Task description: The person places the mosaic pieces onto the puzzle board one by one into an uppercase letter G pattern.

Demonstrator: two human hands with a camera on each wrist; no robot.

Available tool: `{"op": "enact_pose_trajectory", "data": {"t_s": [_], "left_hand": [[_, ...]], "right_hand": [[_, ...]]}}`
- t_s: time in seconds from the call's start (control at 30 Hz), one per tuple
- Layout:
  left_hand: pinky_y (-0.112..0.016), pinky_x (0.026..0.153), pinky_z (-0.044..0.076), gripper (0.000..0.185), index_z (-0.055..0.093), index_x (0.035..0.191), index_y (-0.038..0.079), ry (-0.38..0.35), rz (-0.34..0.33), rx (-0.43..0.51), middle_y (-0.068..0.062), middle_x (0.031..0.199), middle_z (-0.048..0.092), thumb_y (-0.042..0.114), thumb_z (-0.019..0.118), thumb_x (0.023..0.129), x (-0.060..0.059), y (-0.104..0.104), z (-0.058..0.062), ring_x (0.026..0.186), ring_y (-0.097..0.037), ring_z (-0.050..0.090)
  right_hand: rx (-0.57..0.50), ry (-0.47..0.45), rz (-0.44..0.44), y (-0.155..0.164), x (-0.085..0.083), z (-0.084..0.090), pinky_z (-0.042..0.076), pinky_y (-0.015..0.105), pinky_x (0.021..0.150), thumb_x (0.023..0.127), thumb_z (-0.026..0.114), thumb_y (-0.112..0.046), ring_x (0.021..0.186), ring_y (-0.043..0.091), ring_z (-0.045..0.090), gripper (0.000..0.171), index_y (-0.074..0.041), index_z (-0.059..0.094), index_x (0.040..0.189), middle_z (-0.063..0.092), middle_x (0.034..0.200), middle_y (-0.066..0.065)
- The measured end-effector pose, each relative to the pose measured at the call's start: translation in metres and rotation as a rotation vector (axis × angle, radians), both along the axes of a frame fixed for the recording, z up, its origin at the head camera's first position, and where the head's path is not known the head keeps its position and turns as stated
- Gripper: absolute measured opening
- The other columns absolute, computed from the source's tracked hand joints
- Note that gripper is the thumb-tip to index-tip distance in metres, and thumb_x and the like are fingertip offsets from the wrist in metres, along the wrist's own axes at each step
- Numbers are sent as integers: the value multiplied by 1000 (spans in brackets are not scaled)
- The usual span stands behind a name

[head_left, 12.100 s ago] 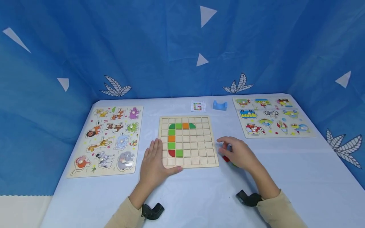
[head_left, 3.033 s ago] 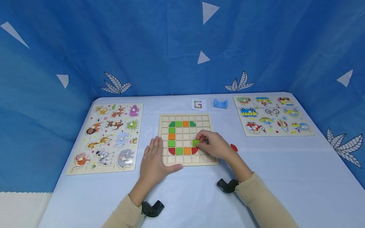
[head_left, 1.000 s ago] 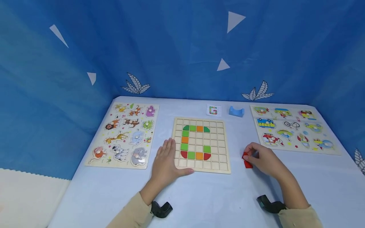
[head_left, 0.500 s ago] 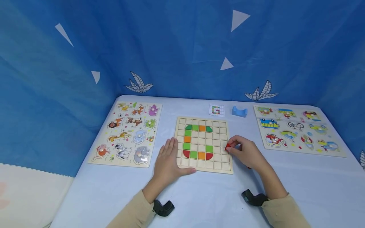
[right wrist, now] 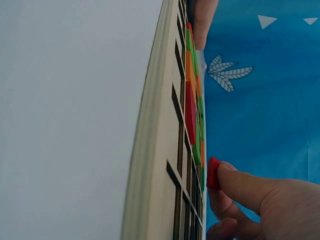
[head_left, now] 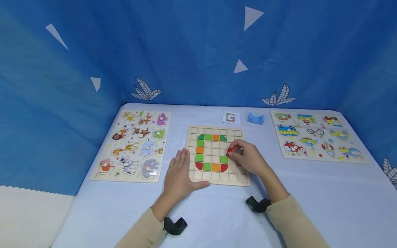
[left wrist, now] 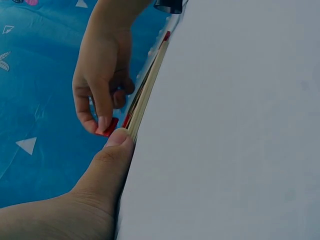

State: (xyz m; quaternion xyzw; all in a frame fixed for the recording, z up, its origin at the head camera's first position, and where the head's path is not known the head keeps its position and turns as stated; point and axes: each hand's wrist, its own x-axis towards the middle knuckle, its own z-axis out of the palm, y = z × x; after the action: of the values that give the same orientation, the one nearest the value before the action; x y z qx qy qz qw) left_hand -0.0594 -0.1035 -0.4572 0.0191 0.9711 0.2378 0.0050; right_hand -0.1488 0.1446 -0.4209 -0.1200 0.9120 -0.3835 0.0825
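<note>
The right hand (head_left: 248,160) pinches a small red tile (head_left: 230,152) between thumb and fingers (right wrist: 240,187), holding it over the wooden grid board (head_left: 217,181), just above the green tile (head_left: 224,159) on the right side of the coloured pattern. The left hand (head_left: 180,174) lies flat, fingers straight and together, on the tabletop (head_left: 310,196) against the board's near left corner, thumb along its near edge.
</note>
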Motion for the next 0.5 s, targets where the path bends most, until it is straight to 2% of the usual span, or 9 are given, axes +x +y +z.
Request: {"op": "enact_pose_trajectory", "data": {"t_s": [0.17,0.5], "left_hand": [[-49,126,15,134,20,158,3,17,-11,2,-12,167,15,78,76,62,0,0,1,156,-29,10],[-49,126,15,133,20,158,3,14,-11,2,-12,167,16,77,76,62,-1,-1,1,156,-30,10]], "right_hand": [[13,0,2,-11,-6,-3,50,30,77,90,74,-18,84,19,57,15,-20,64,102,64,91,-1],[83,0,30,-23,-11,-3,53,31,82,91,73,-16,88,19,57,13,-21,66,101,63,92,-1]]}}
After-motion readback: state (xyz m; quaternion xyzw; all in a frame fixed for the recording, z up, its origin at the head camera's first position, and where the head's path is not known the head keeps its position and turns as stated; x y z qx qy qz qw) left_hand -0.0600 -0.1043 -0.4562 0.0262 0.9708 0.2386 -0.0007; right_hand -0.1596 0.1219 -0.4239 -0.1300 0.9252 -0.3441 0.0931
